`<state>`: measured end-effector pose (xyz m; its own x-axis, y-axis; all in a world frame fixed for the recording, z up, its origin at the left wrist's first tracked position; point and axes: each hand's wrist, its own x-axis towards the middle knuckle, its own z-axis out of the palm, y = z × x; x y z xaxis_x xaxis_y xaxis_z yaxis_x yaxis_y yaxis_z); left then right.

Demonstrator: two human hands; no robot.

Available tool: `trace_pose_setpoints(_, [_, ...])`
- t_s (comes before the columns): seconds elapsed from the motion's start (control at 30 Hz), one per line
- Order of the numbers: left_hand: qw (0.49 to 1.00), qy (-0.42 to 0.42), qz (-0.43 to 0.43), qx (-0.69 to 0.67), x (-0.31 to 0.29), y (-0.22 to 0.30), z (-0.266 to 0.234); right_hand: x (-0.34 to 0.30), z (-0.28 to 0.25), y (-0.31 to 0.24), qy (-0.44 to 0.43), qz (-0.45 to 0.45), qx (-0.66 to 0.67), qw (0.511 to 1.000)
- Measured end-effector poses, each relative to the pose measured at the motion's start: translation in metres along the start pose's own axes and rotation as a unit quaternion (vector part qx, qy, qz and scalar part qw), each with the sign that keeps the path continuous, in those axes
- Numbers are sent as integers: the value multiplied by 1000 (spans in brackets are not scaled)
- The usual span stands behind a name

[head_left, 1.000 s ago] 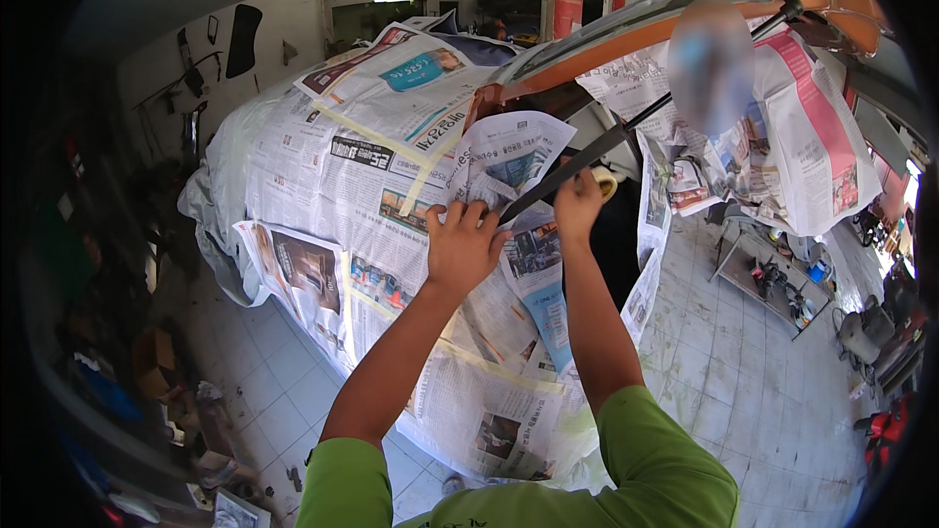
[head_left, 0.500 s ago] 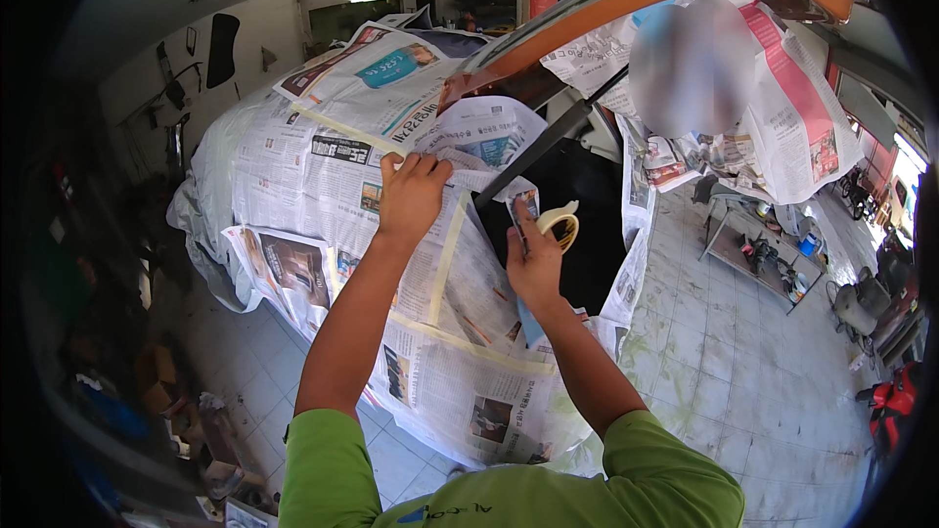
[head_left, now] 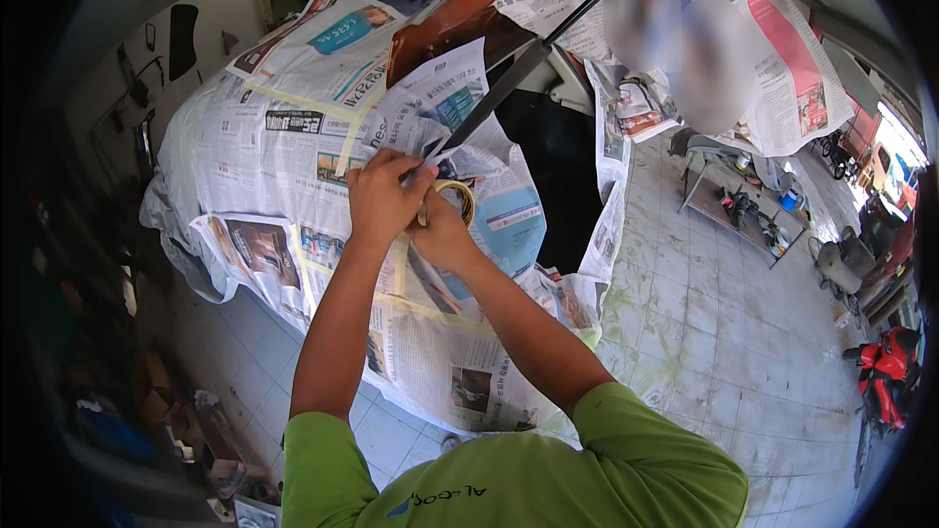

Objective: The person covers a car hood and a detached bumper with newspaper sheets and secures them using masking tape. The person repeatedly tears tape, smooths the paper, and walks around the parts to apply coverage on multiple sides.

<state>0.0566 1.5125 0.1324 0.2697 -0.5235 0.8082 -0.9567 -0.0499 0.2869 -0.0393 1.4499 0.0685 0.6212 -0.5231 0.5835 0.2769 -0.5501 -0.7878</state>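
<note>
The person's right hand (head_left: 445, 235) is closed around a cream, ring-shaped roll of masking tape (head_left: 469, 201), near the lower end of a long black rod (head_left: 499, 90). The left hand (head_left: 380, 198), fingers bent, is just beside it over printed white newspaper sheets (head_left: 279, 158); whether it pinches anything cannot be determined.

Covered vehicle body: broad sloping support, wrapped in overlapping newspaper sheets (head_left: 249, 171); pale yellow tape strips (head_left: 305, 109) run flat across the paper; grey sheeting (head_left: 191, 252) sags at the left side

Floor (head_left: 675, 332): pale square tiles, scuffed, greenish smears (head_left: 660, 386) right of the vehicle; low table (head_left: 706, 201) stands there, dark tool-like items (head_left: 745, 207) and blue container (head_left: 788, 199) on it; red machine (head_left: 885, 372) at far right, kind unclear; dim boxes (head_left: 154, 381) lower left
</note>
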Motion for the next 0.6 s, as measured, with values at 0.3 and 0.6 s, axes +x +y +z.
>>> trace_pose_setpoints(0.3, [965, 42, 145, 213, -22, -12, 23, -78, -53, -29, 10, 0, -43, 999])
trace_pose_setpoints(0.6, [988, 33, 74, -130, -37, -31, 22, -52, -62, -29, -122, -88, -14, 989])
